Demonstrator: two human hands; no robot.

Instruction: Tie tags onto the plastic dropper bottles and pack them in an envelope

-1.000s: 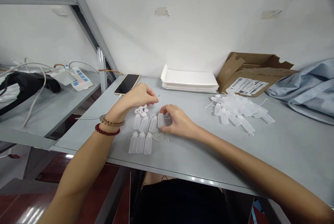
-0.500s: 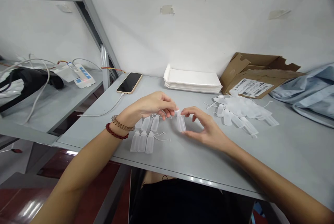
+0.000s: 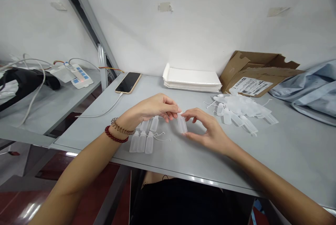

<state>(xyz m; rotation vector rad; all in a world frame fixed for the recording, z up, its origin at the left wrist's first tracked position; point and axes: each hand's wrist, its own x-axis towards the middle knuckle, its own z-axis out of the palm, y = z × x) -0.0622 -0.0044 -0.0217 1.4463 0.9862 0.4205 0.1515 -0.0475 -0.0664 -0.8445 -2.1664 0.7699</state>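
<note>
Between my hands is a small, translucent, flat bottle-shaped plastic piece (image 3: 182,123) with a narrow top, tilted slightly. My left hand (image 3: 164,109) pinches its top end between thumb and fingers. Thumb and forefinger of my right hand (image 3: 206,127) close on the piece from the right, near its top and bottom. Left of it, similar translucent pieces (image 3: 142,142) lie in two rows, partly covered by my left hand. Thin white ties (image 3: 162,136) stick out beside them. A loose heap of the same pieces (image 3: 237,109) lies to the right.
A phone (image 3: 128,83) with a white cable lies at the back left. White flat packets (image 3: 193,78) are stacked by the wall. An open cardboard box (image 3: 252,74) and a light-blue cloth bag (image 3: 312,92) stand at the right. A side shelf (image 3: 57,106) holds cables.
The view has shifted slightly. Both hands stay on the same translucent piece, with only a small movement of the fingers at its top.
</note>
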